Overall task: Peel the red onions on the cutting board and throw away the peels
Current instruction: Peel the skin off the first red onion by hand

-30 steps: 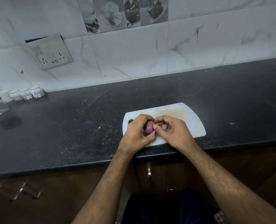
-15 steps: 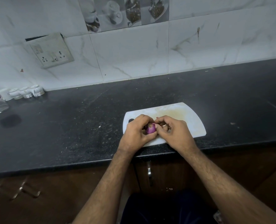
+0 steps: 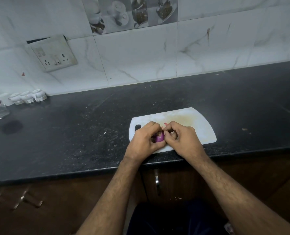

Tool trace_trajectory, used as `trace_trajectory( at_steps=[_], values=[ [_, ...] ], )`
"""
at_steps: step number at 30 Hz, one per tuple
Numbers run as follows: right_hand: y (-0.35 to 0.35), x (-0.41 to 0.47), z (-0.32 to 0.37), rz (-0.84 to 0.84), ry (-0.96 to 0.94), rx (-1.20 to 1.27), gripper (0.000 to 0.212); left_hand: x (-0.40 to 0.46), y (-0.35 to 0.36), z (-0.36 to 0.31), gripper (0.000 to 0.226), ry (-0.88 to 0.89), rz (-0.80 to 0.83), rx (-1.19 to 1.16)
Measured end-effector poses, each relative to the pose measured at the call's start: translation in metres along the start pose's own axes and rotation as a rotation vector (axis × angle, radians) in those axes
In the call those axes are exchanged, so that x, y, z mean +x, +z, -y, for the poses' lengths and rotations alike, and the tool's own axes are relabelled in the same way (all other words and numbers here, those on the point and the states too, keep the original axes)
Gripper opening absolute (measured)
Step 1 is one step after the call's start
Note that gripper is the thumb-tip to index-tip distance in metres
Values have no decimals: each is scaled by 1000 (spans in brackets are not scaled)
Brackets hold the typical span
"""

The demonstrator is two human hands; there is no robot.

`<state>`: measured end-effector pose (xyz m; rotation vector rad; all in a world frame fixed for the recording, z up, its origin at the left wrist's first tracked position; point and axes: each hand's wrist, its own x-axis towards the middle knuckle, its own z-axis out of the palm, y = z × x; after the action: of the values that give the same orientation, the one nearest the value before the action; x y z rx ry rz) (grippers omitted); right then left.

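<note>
Fingers: my left hand [image 3: 145,141] grips the small purple-red onion [image 3: 159,136]; my right hand [image 3: 181,140] pinches its skin.
Place: white plastic cutting board [image 3: 202,126], worktop's front edge.
Technique: I'd peel from the root, thin strips.

No legible text anywhere, switch plate [image 3: 53,54] markings — perhaps — too blurred
</note>
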<state>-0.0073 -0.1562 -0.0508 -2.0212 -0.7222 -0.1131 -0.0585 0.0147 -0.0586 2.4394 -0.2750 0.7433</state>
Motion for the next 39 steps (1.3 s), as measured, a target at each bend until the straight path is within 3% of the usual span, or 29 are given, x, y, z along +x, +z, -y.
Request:
trace_trajectory(
  at_steps=[20,36,39],
  values=[
    [-6,8,2,44,202,177,8,-1,1,-3,31,5,16,-15],
    [-6,9,2,-69,233,161,7,-2,-4,-11,36,-58,-18,-124],
    [-4,9,1,-72,228,189,15,-1,-6,-11,41,-55,-27,-130]
  ],
)
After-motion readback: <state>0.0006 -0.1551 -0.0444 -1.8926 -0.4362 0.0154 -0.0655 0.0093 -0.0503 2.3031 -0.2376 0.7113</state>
